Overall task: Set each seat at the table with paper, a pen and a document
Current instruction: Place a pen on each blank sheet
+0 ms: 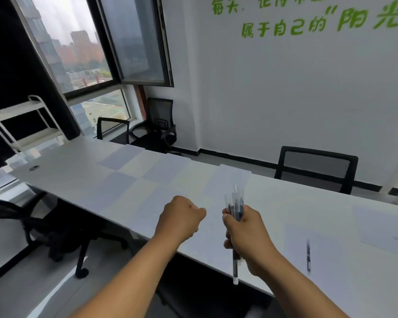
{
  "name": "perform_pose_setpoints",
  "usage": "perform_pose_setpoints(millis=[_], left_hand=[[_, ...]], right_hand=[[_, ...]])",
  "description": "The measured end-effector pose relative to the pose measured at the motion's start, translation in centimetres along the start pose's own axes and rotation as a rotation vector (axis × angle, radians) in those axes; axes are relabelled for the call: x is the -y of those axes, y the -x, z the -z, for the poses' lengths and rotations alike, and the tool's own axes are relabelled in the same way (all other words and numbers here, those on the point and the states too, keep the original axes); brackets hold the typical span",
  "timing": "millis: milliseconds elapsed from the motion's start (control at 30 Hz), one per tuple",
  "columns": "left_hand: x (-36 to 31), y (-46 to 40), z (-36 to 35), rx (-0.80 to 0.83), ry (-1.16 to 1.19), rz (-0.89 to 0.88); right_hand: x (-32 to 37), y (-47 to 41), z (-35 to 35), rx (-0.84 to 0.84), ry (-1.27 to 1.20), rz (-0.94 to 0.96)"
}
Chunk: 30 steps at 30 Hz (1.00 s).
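At the lower centre of the frame, our right hand (246,232) has its fingers clamped around a bundle of clear-barrelled black-ink pens (235,206), their tips fanning up above the fist while one pen hangs down below it. Our left hand (182,216) sits just beside it with fingers curled together; we cannot see that it holds anything.

The long white counter (62,175) runs from upper left to lower right. White sheets of paper (122,157) lie in rows across its middle, with none of the pens visible on them. At the lower right of the frame, one sheet (313,246) already carries a dark pen (308,255), and a further sheet (381,228) at the right edge shows what looks like another pen, too blurred to be sure.

The risk we see is in the bundle. The pens are smooth and held in one fist, so drawing a single pen out with the left hand could drag a neighbour loose. The low-hanging pen looks most likely to slip and drop past the counter edge to the floor. A pen laid down carelessly may roll off its sheet. We also judge that the faint, pale sheets are easy to miscount, leaving a seat without a pen. A black mesh office chair (317,168) stands across the counter, near the wall.
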State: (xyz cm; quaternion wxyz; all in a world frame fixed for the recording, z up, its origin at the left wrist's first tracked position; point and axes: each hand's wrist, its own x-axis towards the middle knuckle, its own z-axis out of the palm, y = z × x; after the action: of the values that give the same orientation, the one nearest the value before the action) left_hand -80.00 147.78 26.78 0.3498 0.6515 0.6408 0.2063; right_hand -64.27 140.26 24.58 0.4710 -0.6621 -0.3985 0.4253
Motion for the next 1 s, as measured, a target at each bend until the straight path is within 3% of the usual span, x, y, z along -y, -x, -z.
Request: perform_pose_setpoints(millis=[367, 1000], left_hand=[[6.1, -0.1, 10.0, -0.053, 0.034, -0.007], [3.4, -16.6, 1.3, 0.219, -0.020, -0.025]], right_hand=[[4.6, 1.8, -9.2, -0.026, -0.007, 0.033], [-2.0, -14.8, -8.2, -0.096, -0.106, -0.165]])
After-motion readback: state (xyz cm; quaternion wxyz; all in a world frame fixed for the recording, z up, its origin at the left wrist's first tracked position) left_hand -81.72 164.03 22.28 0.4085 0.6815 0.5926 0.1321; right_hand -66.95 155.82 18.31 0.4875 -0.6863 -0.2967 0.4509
